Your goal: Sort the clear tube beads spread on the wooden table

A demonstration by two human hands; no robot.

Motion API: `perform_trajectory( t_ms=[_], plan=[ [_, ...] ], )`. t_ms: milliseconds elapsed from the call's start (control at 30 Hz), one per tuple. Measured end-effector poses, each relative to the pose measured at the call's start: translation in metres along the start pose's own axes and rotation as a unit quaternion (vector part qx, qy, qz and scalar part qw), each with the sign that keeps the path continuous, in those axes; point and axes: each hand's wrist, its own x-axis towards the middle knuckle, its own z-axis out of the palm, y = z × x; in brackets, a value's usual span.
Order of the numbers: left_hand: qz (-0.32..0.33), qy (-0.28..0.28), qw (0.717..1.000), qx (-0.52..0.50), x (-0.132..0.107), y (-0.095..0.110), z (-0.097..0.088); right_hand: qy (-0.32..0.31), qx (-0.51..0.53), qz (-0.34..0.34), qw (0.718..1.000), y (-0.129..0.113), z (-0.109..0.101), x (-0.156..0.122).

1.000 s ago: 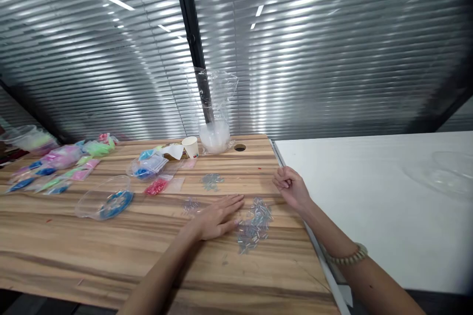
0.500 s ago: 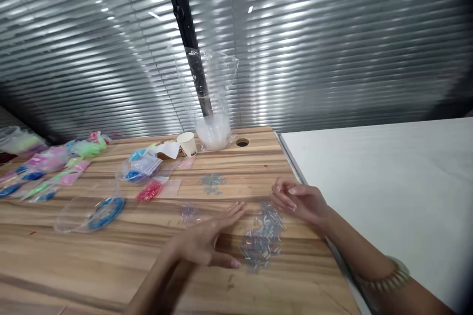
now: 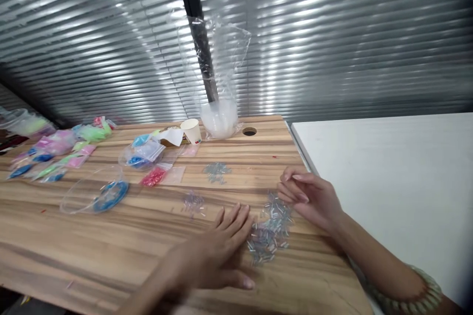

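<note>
Beside the large pile of small clear, shiny tube beads (image 3: 271, 231), my left hand (image 3: 218, 246) is spread low over the wood, fingers apart, with the fingertips at the pile's left edge. It holds nothing. My right hand (image 3: 312, 197) is over the pile's upper right side, its fingers curled in and the thumb close to the index finger. Anything between those fingertips is too small or hidden to make out. A small heap of purplish beads (image 3: 193, 203) lies left of the pile, and a grey-green heap (image 3: 217, 171) lies farther back.
Behind are a paper cup (image 3: 191, 131) and a plastic bag with white contents (image 3: 219, 118). To the left lie a bag of red beads (image 3: 153, 176), a clear round lid with blue pieces (image 3: 111, 196) and several colourful bags (image 3: 59, 142). A white table (image 3: 388, 167) adjoins on the right.
The view has tilted down somewhat, so the table sits higher in it. My left hand has turned and come to the pile's left edge, still spread. My right hand stays curled by the pile.
</note>
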Motion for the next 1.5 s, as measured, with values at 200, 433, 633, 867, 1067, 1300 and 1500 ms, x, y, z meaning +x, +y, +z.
perform_trajectory(
  t_ms=[200, 433, 633, 867, 1067, 1300, 1500],
  plan=[
    [-0.002, 0.027, 0.996, -0.081, -0.031, -0.006, -0.032, -0.011, -0.040, -0.035, 0.999, -0.019, -0.013, -0.002],
    [-0.020, 0.106, 0.994, 0.022, 0.003, -0.003, -0.017, -0.032, -0.034, -0.004, 0.999, -0.009, -0.017, 0.008],
    [0.046, 0.260, 0.964, -0.032, 0.044, -0.014, 0.007, -0.075, -0.035, 0.061, 0.995, 0.012, -0.011, 0.007],
    [0.057, 0.276, 0.955, -0.090, 0.052, -0.022, 0.017, -0.115, -0.024, 0.083, 0.990, 0.017, -0.010, 0.009],
    [0.033, 0.259, 0.962, -0.084, 0.046, -0.025, 0.007, -0.093, -0.016, 0.078, 0.993, 0.015, -0.011, 0.009],
    [0.005, 0.257, 0.958, -0.128, 0.047, -0.026, 0.002, -0.061, -0.015, 0.065, 0.996, 0.014, -0.014, 0.009],
    [0.025, 0.260, 0.962, -0.074, 0.048, -0.017, 0.008, -0.072, -0.016, 0.056, 0.996, 0.015, -0.015, 0.007]
  ],
)
